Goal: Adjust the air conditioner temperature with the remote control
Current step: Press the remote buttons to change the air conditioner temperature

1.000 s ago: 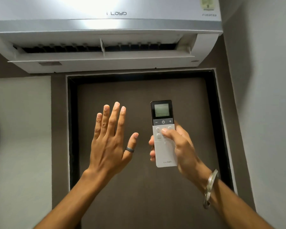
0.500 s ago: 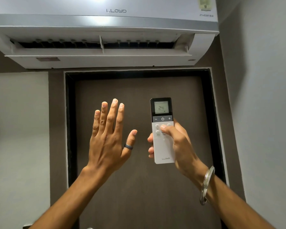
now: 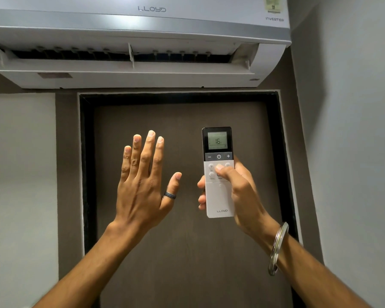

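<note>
**Remote raised under the wall unit, display reading 16**

On the left, the person's left hand [image 3: 142, 187] is held up flat and empty, back toward the camera, fingers straight and close together, thumb spread to the side. A dark band ring [image 3: 170, 195] sits on that thumb.

Just beside it, apart from it, stands the slim white rectangular remote control with a black top section [image 3: 218, 172], upright and pointing toward the white wall-mounted air conditioner marked LLOYD [image 3: 142, 36] overhead, whose front flap hangs open. The remote's small grey screen [image 3: 217, 140] shows "16".

The right hand [image 3: 238, 192] is wrapped around the remote's lower half, fingertips showing along its left edge, thumb laid across the round buttons below the minus, power and plus row. A silver metal bangle [image 3: 278, 247] circles the right wrist. Behind both hands is a dark brown door [image 3: 182, 252] in a black frame.
</note>
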{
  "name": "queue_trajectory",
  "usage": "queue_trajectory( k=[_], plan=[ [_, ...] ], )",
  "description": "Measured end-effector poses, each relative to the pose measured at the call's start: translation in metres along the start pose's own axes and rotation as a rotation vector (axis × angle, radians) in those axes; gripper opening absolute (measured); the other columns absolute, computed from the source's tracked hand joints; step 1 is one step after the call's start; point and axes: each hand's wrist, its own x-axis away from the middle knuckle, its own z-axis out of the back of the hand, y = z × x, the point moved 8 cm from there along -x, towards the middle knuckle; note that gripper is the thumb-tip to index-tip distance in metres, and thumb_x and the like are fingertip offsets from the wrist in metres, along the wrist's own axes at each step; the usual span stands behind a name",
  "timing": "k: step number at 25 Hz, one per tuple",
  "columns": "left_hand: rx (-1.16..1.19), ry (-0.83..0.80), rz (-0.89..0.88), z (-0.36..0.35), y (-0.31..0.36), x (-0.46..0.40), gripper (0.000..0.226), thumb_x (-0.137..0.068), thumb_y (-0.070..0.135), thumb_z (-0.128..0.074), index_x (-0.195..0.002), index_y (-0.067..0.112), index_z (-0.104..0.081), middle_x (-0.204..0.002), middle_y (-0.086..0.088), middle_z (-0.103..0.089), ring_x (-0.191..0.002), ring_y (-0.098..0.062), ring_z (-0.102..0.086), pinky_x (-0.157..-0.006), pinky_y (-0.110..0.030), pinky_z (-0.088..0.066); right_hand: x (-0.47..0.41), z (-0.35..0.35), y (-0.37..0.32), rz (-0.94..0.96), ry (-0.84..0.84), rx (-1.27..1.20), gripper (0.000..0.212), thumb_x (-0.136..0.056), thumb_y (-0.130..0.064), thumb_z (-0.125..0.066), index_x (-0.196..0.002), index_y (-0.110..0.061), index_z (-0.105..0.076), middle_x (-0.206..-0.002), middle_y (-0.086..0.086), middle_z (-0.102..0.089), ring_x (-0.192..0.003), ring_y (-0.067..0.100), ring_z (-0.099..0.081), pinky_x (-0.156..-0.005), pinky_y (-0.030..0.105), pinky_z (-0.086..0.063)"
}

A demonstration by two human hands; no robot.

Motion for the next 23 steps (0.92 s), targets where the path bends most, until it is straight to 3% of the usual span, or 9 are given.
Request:
queue_trajectory(
  k=[17, 23],
  plan=[
    [0.008, -0.017, 0.022, -0.014, 0.005, -0.002, 0.079, -0.101, 0.054, -0.038, -0.163, 0.006, -0.023, -0.173, -0.017, -0.014, -0.161, -0.036, -0.004, -0.132, -0.048, -0.001, -0.010, 0.020, 0.013, 0.033, 0.074, 0.023, 0.035, -0.095, -0.031, -0.054, -0.120, -0.006, -0.055, -0.081, 0.013, -0.077, -0.056, 0.029, -0.072, -0.062, 0.048, -0.062],
    [0.018, -0.021, 0.024, -0.021, 0.006, -0.001, 0.080, -0.101, 0.054, -0.039, -0.163, 0.006, -0.023, -0.173, -0.017, -0.012, -0.161, -0.035, -0.004, -0.132, -0.046, 0.001, -0.011, 0.024, 0.014, 0.025, 0.062, 0.041, 0.030, -0.096, -0.032, -0.054, -0.116, -0.010, -0.056, -0.081, 0.012, -0.078, -0.057, 0.028, -0.073, -0.060, 0.045, -0.063]
  ],
)
